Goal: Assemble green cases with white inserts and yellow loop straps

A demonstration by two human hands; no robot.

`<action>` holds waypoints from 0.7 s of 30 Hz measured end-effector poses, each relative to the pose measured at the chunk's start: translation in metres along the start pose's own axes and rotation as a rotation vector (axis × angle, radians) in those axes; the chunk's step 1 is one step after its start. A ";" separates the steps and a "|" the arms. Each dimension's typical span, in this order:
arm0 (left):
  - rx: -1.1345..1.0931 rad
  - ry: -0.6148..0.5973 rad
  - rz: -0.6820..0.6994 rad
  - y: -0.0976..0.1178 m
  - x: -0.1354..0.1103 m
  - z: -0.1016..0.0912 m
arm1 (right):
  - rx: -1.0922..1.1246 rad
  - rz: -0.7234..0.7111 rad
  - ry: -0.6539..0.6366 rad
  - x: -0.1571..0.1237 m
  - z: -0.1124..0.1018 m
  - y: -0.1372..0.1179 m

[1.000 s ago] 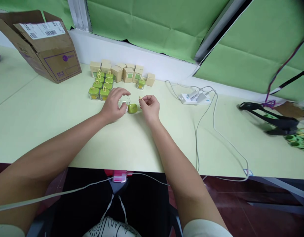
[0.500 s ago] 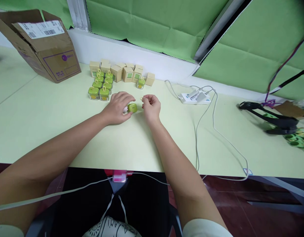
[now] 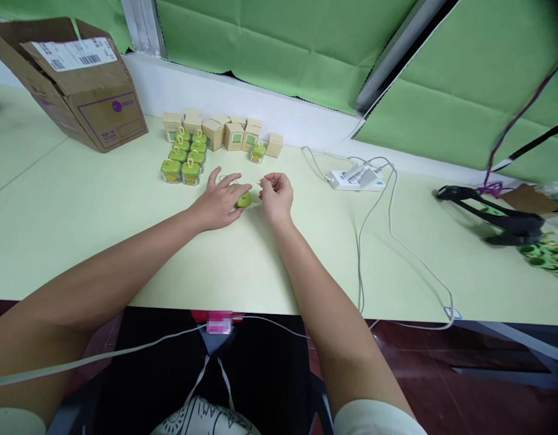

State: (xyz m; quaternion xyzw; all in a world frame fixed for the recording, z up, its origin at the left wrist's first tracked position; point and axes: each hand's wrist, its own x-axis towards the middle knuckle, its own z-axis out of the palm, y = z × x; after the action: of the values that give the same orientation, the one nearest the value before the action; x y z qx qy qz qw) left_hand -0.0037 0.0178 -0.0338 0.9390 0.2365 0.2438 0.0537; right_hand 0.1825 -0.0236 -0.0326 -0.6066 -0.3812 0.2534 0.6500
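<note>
My left hand [image 3: 220, 202] rests on the pale green table [image 3: 125, 241], its fingers closed around a small green lid [image 3: 244, 199]. A clear little box [image 3: 225, 179] shows just beyond the fingers. Right beside it, my right hand [image 3: 275, 194] pinches a tiny yellowish loop [image 3: 259, 180] between thumb and forefinger. The two hands are almost touching. Behind them stand several green-lidded clear boxes [image 3: 183, 158] in rows, and one more green-lidded box [image 3: 258, 152] stands apart.
Small tan cartons [image 3: 224, 132] line the back. A brown cardboard box [image 3: 77, 78] lies at the far left. A white power strip [image 3: 357, 179] with trailing cables sits to the right. A black tool [image 3: 496, 214] and green rings [image 3: 544, 257] lie at the far right.
My left hand slid right from the clear box onto the green lid and closed on it. My right hand kept its pinch and barely moved.
</note>
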 end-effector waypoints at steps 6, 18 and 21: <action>-0.015 0.038 0.039 0.002 0.002 0.002 | 0.006 -0.032 0.049 -0.002 -0.001 -0.002; -0.294 0.426 -0.070 -0.004 -0.001 -0.001 | 0.042 -0.032 0.027 0.004 -0.003 -0.002; -0.508 0.528 -0.129 -0.013 0.002 0.007 | 0.058 -0.052 -0.009 0.005 -0.001 0.001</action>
State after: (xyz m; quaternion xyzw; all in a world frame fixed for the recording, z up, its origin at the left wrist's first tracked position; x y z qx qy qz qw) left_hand -0.0040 0.0306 -0.0418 0.7837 0.2330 0.5247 0.2373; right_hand 0.1868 -0.0201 -0.0330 -0.5760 -0.3924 0.2502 0.6721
